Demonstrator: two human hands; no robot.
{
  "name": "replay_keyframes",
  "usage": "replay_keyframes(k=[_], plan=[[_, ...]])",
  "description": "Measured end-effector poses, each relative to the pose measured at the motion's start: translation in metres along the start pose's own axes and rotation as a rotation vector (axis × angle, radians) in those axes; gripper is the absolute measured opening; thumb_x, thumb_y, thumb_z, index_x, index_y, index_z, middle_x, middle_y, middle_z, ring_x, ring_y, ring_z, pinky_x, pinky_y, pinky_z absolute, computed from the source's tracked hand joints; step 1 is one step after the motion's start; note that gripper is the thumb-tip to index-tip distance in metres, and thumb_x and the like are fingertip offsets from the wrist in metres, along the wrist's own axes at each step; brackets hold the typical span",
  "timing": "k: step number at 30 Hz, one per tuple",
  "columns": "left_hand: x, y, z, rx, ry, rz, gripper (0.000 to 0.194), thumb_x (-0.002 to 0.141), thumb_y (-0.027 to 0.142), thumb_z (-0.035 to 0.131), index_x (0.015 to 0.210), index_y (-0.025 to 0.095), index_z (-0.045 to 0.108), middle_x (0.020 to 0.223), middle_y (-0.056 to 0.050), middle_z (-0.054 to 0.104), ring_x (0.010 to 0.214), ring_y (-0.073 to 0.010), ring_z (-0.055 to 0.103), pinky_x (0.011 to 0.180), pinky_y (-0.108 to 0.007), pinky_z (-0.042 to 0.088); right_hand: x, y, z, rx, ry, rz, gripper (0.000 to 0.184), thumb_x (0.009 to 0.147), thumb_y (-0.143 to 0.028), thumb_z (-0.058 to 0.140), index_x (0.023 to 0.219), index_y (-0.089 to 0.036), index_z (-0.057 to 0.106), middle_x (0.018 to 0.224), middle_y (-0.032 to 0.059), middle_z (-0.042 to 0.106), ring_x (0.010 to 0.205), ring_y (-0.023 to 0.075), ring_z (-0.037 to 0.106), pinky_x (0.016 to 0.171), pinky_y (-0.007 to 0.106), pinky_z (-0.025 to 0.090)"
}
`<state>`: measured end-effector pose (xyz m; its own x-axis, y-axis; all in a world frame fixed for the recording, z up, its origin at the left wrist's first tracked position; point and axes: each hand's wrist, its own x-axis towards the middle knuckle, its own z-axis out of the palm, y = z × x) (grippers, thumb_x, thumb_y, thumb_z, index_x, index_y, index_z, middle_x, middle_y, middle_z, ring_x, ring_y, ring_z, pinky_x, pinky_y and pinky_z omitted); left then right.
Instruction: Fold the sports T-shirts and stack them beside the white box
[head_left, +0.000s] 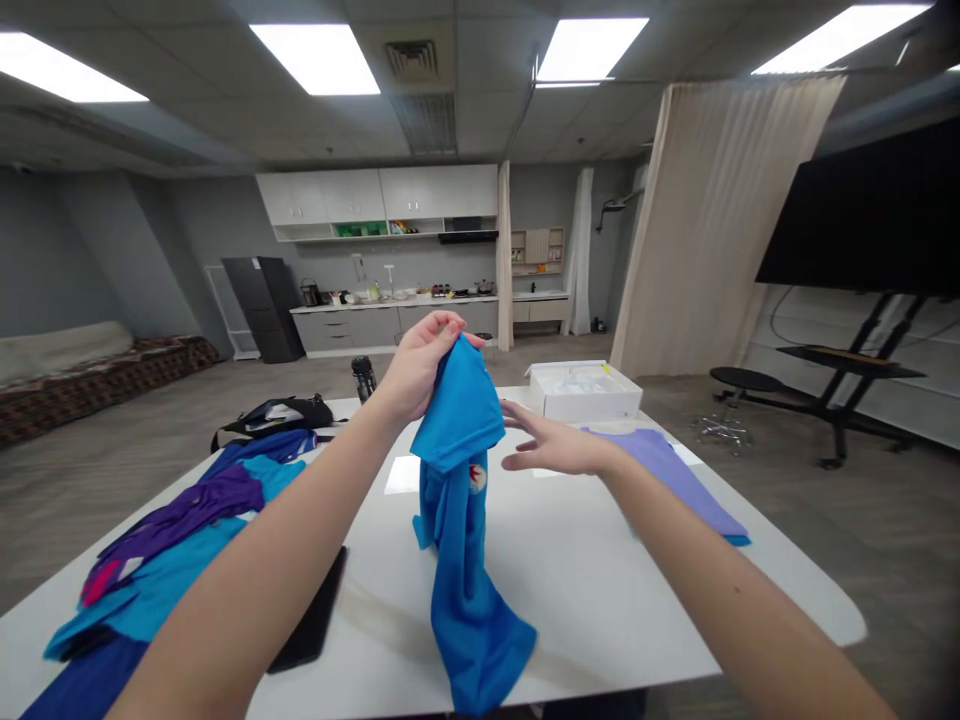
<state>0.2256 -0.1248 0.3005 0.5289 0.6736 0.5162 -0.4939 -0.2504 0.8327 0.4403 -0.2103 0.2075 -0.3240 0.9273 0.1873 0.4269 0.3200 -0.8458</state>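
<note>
Counter, long and white [600, 600]: I log one bright blue fabric shirt [459, 590] held up, its lower part draped on the surface, pinched at the top by the left grip [424, 365]; right grip [555, 447] open, empty, just beside it. Thin pinch could let the shirt slip.

The left forearm [255, 570] and right forearm [720, 580] reach forward and slightly inward from the near corners of the view. The left hand [420, 368] is raised higher, its wrist bent and fingers [442, 323] curled closed in a pinch. The right hand [559, 448] sits lower and farther right, its spread fingers [525, 418] open and pointing left.
</note>
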Motion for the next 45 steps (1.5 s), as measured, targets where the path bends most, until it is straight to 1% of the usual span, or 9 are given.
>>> replay_keyframes(k=[4, 8, 14, 19, 24, 30, 36, 40, 45], plan=[[-0.001, -0.008, 0.000, 0.072, 0.021, 0.000, 0.042, 0.079, 0.048, 0.082, 0.097, 0.021, 0.057, 0.087, -0.005, 0.076, 0.070, -0.0169, 0.069, 0.065, -0.028, 0.057, 0.030, 0.005, 0.026, 0.148, 0.118, -0.102, 0.023, 0.079, -0.037, 0.073, 0.093, -0.018, 0.071, 0.084, 0.0016, 0.069, 0.077, 0.0167, 0.058, 0.069, 0.029, 0.047], [-0.002, -0.014, -0.034, 0.236, 0.202, 0.029, 0.040, 0.079, 0.050, 0.080, 0.095, 0.021, 0.058, 0.078, -0.003, 0.073, 0.068, -0.0173, 0.066, 0.064, -0.027, 0.052, 0.032, 0.001, 0.018, 0.211, 0.254, -0.067, 0.027, 0.084, -0.042, 0.063, 0.080, -0.017, 0.069, 0.071, -0.0011, 0.063, 0.065, 0.0127, 0.050, 0.059, 0.025, 0.038], [-0.010, -0.032, -0.082, 0.726, 0.342, -0.041, 0.019, 0.092, 0.038, 0.060, 0.089, 0.020, 0.062, 0.072, -0.002, 0.064, 0.063, -0.0168, 0.056, 0.061, -0.027, 0.042, 0.038, -0.048, -0.009, -0.061, 0.421, -0.058, 0.026, 0.081, -0.041, 0.061, 0.076, -0.017, 0.070, 0.070, -0.0012, 0.064, 0.069, 0.0160, 0.055, 0.061, 0.025, 0.040], [-0.052, -0.044, -0.033, 1.123, 0.417, 0.315, 0.037, 0.087, 0.044, 0.067, 0.115, 0.022, 0.054, 0.110, -0.008, 0.062, 0.103, -0.0249, 0.059, 0.092, -0.039, 0.045, 0.064, -0.081, -0.014, -0.331, 0.441, -0.061, 0.025, 0.075, -0.036, 0.058, 0.059, -0.017, 0.059, 0.055, -0.0038, 0.047, 0.059, 0.0123, 0.043, 0.053, 0.026, 0.030], [-0.083, -0.069, 0.008, 0.950, 0.339, 0.123, 0.055, 0.077, 0.036, 0.078, 0.122, 0.024, 0.048, 0.115, -0.008, 0.060, 0.102, -0.0261, 0.060, 0.084, -0.038, 0.048, 0.071, -0.102, -0.009, -0.385, 0.439, -0.134, 0.020, 0.073, -0.032, 0.057, 0.060, -0.017, 0.058, 0.056, -0.0038, 0.047, 0.060, 0.0113, 0.041, 0.054, 0.025, 0.030], [-0.089, -0.081, -0.004, 0.734, 0.314, 0.000, 0.019, 0.091, 0.042, 0.063, 0.090, 0.023, 0.066, 0.087, -0.003, 0.067, 0.084, -0.0243, 0.061, 0.073, -0.034, 0.045, 0.064, -0.109, -0.011, -0.420, 0.485, -0.120, 0.022, 0.076, -0.033, 0.059, 0.061, -0.017, 0.060, 0.058, -0.0028, 0.050, 0.062, 0.0119, 0.044, 0.056, 0.025, 0.032], [-0.081, -0.047, -0.035, 0.485, 0.459, -0.001, 0.031, 0.091, 0.050, 0.063, 0.085, 0.020, 0.069, 0.079, 0.000, 0.068, 0.078, -0.0188, 0.061, 0.074, -0.029, 0.049, 0.051, -0.096, -0.037, -0.461, 0.346, -0.080, 0.027, 0.077, -0.041, 0.066, 0.065, -0.016, 0.066, 0.062, -0.0018, 0.056, 0.065, 0.0133, 0.049, 0.058, 0.025, 0.035], [-0.060, 0.001, -0.058, 0.176, 0.362, -0.188, 0.037, 0.076, 0.050, 0.080, 0.089, 0.017, 0.071, 0.078, -0.006, 0.073, 0.073, -0.0221, 0.067, 0.070, -0.034, 0.056, 0.037, -0.089, -0.053, -0.235, 0.104, -0.018, 0.036, 0.070, -0.048, 0.080, 0.087, -0.017, 0.074, 0.079, 0.0013, 0.069, 0.074, 0.0171, 0.059, 0.062, 0.025, 0.043], [-0.042, 0.049, -0.075, 0.213, 0.231, -0.303, 0.035, 0.073, 0.046, 0.085, 0.089, 0.017, 0.073, 0.077, -0.009, 0.075, 0.068, -0.0246, 0.071, 0.066, -0.038, 0.061, 0.016, -0.085, -0.066, 0.103, -0.186, 0.074, 0.059, 0.066, -0.041, 0.088, 0.118, -0.019, 0.072, 0.103, 0.0060, 0.075, 0.093, 0.0233, 0.069, 0.080, 0.032, 0.055]])
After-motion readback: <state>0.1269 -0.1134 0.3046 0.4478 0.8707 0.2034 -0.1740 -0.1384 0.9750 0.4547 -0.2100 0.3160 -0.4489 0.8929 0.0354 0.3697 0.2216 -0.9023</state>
